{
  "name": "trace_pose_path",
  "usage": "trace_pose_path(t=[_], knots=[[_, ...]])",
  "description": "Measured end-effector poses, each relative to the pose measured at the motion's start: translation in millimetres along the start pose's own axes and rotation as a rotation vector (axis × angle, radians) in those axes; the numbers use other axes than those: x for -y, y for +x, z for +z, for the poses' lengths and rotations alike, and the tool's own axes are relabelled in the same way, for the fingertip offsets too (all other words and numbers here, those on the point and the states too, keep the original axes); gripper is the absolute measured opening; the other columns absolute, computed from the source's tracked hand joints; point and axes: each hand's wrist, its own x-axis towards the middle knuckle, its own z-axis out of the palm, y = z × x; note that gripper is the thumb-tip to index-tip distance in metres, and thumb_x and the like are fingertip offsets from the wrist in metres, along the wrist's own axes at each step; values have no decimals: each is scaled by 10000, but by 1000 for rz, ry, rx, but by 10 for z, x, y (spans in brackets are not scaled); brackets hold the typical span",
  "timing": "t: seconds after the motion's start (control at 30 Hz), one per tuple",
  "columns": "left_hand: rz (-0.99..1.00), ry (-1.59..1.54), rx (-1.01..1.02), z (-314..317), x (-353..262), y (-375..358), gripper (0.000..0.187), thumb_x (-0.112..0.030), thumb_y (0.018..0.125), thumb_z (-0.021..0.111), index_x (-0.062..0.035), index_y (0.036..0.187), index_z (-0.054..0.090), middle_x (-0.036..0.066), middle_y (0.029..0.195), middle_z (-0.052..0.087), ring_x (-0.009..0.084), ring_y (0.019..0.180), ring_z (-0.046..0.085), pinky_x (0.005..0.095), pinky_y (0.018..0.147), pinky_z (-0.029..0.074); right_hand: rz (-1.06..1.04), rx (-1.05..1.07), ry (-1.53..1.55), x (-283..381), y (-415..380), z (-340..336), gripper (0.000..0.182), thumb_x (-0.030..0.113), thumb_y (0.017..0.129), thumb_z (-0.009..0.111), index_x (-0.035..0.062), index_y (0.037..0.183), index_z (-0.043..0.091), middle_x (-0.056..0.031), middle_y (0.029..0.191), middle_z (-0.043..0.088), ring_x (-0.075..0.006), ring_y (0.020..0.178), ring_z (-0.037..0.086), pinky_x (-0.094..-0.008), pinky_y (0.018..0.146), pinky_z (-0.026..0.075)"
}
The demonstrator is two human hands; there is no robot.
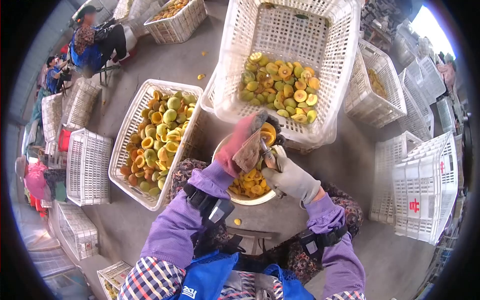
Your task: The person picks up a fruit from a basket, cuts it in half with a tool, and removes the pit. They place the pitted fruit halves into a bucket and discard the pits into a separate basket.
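Note:
My left hand [243, 145], in a pink glove with dark fingertips and a worn brownish patch, is closed around a peach half [268, 133] with its orange cut face showing. In a whitish glove, my right hand [294, 176] grips a metal-bladed pitting tool [268, 156], its tip at the fruit. Much of the tool's handle is hidden by the fingers. Below both hands stands a round pale bucket [253, 202] holding orange-yellow fruit pieces [248, 185]. Beyond them, a large white crate [285, 117] contains yellow-green peach halves [282, 90].
To the left, another white crate [120, 150] is full of hollowed peach halves [162, 132]. Stacked crates [425, 187] stand at right, and more crates [89, 167] at far left. A fruit piece [237, 221] lies on the floor. A seated person [90, 42] is at upper left.

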Motion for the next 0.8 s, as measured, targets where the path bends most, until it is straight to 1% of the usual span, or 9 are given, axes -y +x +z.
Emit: trace_pose_path(t=[0.1, 0.2, 0.3, 0.33, 0.43, 0.5, 0.6, 0.7, 0.8], knots=[[-124, -195, -238, 2, -133, -100, 317, -331, 983, 524, -54, 1132, 564, 72, 990, 632, 205, 875, 654, 359, 753, 558, -372, -84, -400, -195, 78, 42, 163, 109, 880, 555, 0, 973, 477, -111, 622, 550, -279, 530, 565, -395, 544, 471], [277, 227, -243, -470, -338, 9, 300, -289, 990, 508, -46, 1159, 557, 78, 1022, 637, 219, 911, 652, 363, 809, 555, -406, -220, -787, -616, 81, 99, 225, 123, 871, 568, -21, 1013, 469, -226, 733, 616, -415, 711, 628, -487, 671, 483], [549, 255, -315, -767, -720, -184, 314, -274, 985, 510, -37, 1183, 566, 87, 1042, 647, 228, 940, 651, 358, 850, 549, -67, -168, -945, -543, 134, 112, 294, 224, 884, 548, 14, 1078, 478, -249, 884, 658, -425, 875, 640, -503, 768, 488], [530, 21, -376, -741, -956, -379, 336, -287, 976, 523, -32, 1189, 579, 91, 1040, 655, 229, 946, 653, 350, 854, 544, 37, -152, -1003, -564, 171, 124, 306, 246, 887, 536, 27, 1094, 485, -240, 908, 666, -415, 896, 645, -493, 793, 494], [221, 928, -449, -2017, -1310, -584, 396, -339, 933, 576, -46, 1198, 606, 109, 1168, 618, 234, 1072, 605, 360, 903, 498, 70, -126, -1093, -738, 230, 201, 315, 266, 890, 521, 35, 1104, 505, -220, 905, 687, -371, 864, 677, -467, 764, 519], [-129, 1583, -643, -2014, -1255, -685, 406, -325, 887, 628, -48, 1184, 619, 138, 1213, 596, 272, 1131, 576, 355, 906, 478, 99, -88, -1201, -922, 273, 197, 334, 275, 887, 516, 24, 1107, 523, -201, 884, 696, -345, 844, 689, -448, 745, 526], [206, 1879, -416, -1390, -1225, -701, 396, -258, 858, 665, -30, 1179, 620, 167, 1156, 612, 319, 1091, 591, 350, 906, 481, 14, -109, -1113, -650, 89, 218, 327, 290, 904, 507, 20, 1085, 523, -184, 817, 675, -343, 795, 678, -477, 668, 517], [36, 1173, -166, -643, -1058, -151, 348, -189, 861, 679, -9, 1156, 640, 137, 1093, 643, 207, 946, 632, 320, 843, 512, -49, -207, -1218, -567, -150, 154, 238, 228, 908, 484, 33, 1037, 528, -156, 760, 681, -345, 674, 676, -468, 566, 510], [58, 1245, 95, -91, -519, 653, 313, -188, 895, 633, -32, 1166, 645, 123, 1114, 645, 221, 1003, 618, 311, 885, 490, -115, -372, -1207, -468, -411, 9, 186, 204, 935, 436, 54, 987, 534, -144, 728, 678, -333, 585, 656, -456, 494, 491]])
